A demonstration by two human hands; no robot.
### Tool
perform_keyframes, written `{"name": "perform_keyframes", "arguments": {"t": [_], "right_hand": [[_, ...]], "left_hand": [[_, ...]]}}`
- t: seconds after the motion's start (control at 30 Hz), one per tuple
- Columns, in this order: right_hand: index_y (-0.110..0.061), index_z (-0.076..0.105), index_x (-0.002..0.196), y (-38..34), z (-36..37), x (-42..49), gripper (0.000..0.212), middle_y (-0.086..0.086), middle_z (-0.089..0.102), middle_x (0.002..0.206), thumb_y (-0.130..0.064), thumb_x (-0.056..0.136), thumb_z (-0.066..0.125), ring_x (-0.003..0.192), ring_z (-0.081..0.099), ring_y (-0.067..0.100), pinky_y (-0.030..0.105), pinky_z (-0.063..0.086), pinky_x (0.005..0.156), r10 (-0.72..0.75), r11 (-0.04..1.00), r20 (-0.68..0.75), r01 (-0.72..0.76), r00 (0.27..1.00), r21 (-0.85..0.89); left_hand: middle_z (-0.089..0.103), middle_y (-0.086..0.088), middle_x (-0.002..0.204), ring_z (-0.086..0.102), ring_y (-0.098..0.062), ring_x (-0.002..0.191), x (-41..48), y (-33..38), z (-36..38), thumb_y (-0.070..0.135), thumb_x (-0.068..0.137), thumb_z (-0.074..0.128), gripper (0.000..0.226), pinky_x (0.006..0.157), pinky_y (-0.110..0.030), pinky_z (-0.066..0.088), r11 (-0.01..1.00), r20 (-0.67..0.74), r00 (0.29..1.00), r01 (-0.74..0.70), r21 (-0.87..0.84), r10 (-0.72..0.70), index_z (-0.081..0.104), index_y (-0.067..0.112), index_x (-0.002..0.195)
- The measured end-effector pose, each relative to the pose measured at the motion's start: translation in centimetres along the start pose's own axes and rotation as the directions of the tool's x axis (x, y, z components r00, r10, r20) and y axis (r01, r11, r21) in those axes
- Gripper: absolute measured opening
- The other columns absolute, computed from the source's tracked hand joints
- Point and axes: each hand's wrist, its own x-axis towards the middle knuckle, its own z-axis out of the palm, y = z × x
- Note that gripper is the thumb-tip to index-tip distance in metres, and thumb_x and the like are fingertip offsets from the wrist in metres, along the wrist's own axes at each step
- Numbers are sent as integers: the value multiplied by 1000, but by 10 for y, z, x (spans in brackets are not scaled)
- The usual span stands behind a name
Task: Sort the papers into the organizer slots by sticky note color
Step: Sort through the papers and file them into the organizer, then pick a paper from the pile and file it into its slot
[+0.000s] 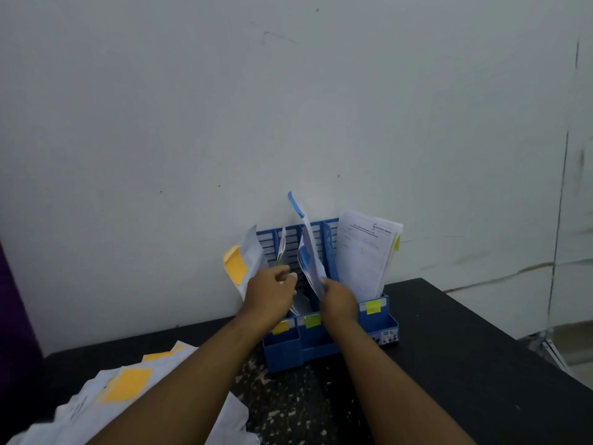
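Note:
A blue plastic organizer (378,319) stands on the black table against the wall, its front slots labelled with an orange note (280,327), a green note (312,321) and a yellow-green note (373,307). My left hand (271,292) reaches into the left slot, fingers curled at a paper edge beside a sheet carrying an orange sticky note (236,264). My right hand (338,297) pinches a paper with blue print (309,252) standing in the middle slot. A stack of white sheets (365,252) fills the right slot.
A loose pile of papers with orange sticky notes (128,385) lies at the table's near left. The table's right edge (513,338) drops to the floor. A white wall rises directly behind the organizer.

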Motion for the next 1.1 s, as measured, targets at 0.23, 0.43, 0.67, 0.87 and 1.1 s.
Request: {"name": "perform_keyframes", "arguments": {"t": [0.23, 0.43, 0.67, 0.87, 1.1], "right_hand": [[-18, 63, 124, 3, 18, 6, 31, 18, 70, 112, -17, 94, 56, 102, 66, 37, 36, 51, 78, 100, 990, 66, -92, 993, -109], [-11, 62, 111, 4, 15, 5, 21, 21, 69, 107, -13, 96, 48, 97, 64, 39, 34, 47, 70, 73, 995, 46, -70, 996, -64], [-18, 49, 145, -17, 4, -50, 53, 9, 56, 140, -13, 93, 61, 125, 48, 31, 46, 48, 100, -9, 999, -202, 1, 979, -39], [-28, 58, 133, -66, 28, -147, 48, 0, 48, 142, -16, 88, 67, 130, 44, 23, 43, 47, 99, -168, 986, -126, 164, 978, -38], [-31, 65, 129, -105, 70, -223, 38, -6, 55, 133, -22, 92, 66, 122, 52, 15, 35, 51, 101, -364, 932, 128, 361, 923, 40]], "left_hand": [[76, -9, 117, 74, -22, 99, 1, -19, -9, 31, 103, 63, 30, 96, -48, 62, 997, 9, 1000, -29, 65, 28, 72, 17, 128], [71, -6, 134, 71, -23, 114, 3, -30, -10, 30, 103, 63, 45, 102, -48, 59, 998, 15, 1000, -7, 61, 6, 63, 14, 145], [73, 9, 116, 70, -12, 103, -27, -48, -24, 24, 102, 65, 28, 92, -31, 59, 993, -53, 998, -35, 116, 42, 74, 22, 129], [77, 13, 108, 68, -1, 97, -103, -98, -56, 12, 98, 67, 25, 90, -20, 55, 987, -152, 988, 37, 154, -13, 78, 25, 117], [71, 12, 118, 63, -9, 110, -182, -167, -114, 15, 100, 67, 22, 96, -23, 51, 948, -277, 949, 220, 230, -153, 75, 29, 116]]}}
